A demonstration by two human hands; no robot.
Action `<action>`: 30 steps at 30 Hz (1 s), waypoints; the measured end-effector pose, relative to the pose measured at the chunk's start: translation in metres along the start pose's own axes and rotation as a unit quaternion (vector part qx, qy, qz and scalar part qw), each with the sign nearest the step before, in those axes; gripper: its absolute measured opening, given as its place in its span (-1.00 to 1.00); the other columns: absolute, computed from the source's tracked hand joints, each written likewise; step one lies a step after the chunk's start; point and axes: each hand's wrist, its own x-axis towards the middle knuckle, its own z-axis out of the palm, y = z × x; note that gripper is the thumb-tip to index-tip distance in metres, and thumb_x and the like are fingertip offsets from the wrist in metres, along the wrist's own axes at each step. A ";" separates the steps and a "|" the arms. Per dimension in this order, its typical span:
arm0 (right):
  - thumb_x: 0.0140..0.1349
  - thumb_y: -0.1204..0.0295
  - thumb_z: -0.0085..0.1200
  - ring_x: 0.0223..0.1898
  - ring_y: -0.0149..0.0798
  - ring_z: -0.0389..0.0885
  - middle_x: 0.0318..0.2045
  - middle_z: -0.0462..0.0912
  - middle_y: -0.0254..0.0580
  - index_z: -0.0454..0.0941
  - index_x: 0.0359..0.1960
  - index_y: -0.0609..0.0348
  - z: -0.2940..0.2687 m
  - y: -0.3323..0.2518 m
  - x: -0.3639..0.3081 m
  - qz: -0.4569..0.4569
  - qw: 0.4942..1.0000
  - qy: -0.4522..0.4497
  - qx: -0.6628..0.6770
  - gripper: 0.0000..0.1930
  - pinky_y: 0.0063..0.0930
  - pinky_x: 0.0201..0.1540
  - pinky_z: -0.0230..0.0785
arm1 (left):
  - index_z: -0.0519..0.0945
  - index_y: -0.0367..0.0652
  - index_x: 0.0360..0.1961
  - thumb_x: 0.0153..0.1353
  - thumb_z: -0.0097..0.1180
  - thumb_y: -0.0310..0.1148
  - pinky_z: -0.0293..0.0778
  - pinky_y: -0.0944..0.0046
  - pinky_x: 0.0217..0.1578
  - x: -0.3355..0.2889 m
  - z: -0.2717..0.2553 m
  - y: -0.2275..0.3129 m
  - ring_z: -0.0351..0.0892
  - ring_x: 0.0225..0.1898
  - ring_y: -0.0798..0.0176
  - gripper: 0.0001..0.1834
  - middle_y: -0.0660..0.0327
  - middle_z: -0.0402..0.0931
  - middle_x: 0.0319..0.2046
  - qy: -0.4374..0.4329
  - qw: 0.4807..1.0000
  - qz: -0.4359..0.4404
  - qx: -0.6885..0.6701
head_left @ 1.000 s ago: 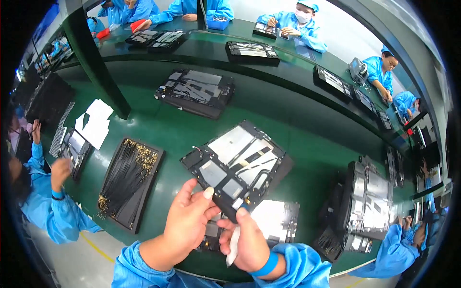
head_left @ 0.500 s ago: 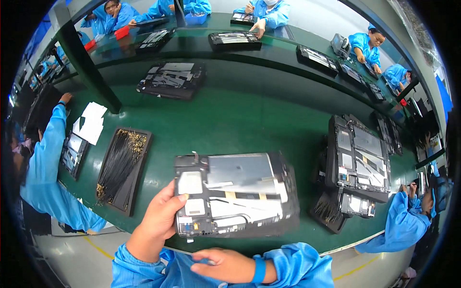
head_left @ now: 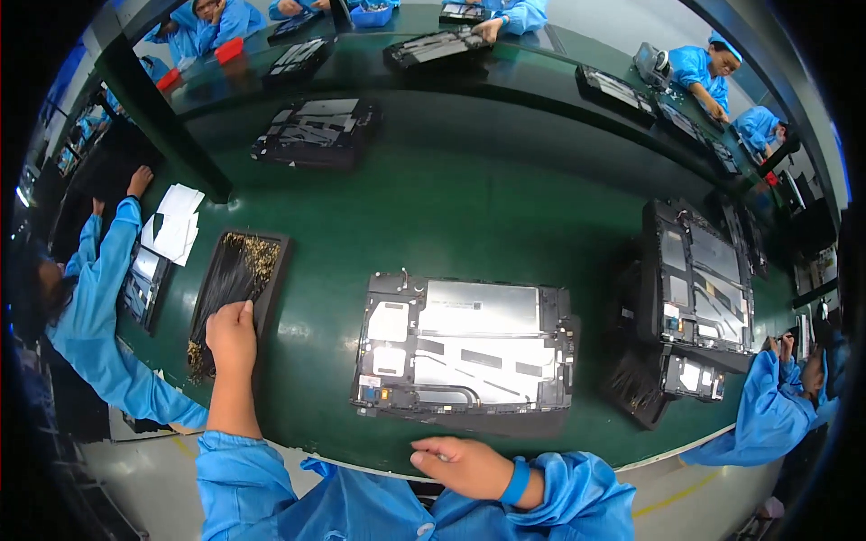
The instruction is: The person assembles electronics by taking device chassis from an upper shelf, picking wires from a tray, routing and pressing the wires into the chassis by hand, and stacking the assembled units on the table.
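Observation:
An opened, tablet-like device (head_left: 478, 307) with a black frame, silvery plates and white patches lies face up in front of me. At the left, my left hand (head_left: 232, 338) is over a dark tray (head_left: 255, 361) of thin black cables with gold-coloured ends (head_left: 230, 275). Its fingertips are pinched together at the cables, and whether one is between them is hidden. My right hand (head_left: 465, 466), with a blue band at its wrist, hovers by the table's near edge, below the device. Its fingers are curled in; a small pale spot shows there, too small to name.
A stack of similar devices (head_left: 699, 270) stands at the right, beside another tray of cables (head_left: 636, 388). White sheets (head_left: 174, 225) and a device (head_left: 144, 284) lie far left near a co-worker's sleeve (head_left: 90, 316). Another device (head_left: 316, 131) sits at the back, below a raised shelf (head_left: 532, 72).
My left hand has let go of the device and moved left to the cable tray. The device now lies flat on the table. My right hand has shifted slightly right and curled.

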 end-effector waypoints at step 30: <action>0.14 0.23 -0.13 -0.38 -0.24 0.50 -0.45 0.52 -0.11 0.45 -0.25 0.18 -0.033 -0.026 -0.023 -0.039 0.998 0.042 0.003 -0.71 -0.54 -0.31 0.31 | 0.45 -0.18 -0.40 -0.27 0.15 -0.49 0.32 0.33 -0.58 -0.107 -0.073 0.090 0.45 -0.48 0.23 -0.71 0.20 0.44 -0.45 -0.149 0.821 0.513 -0.200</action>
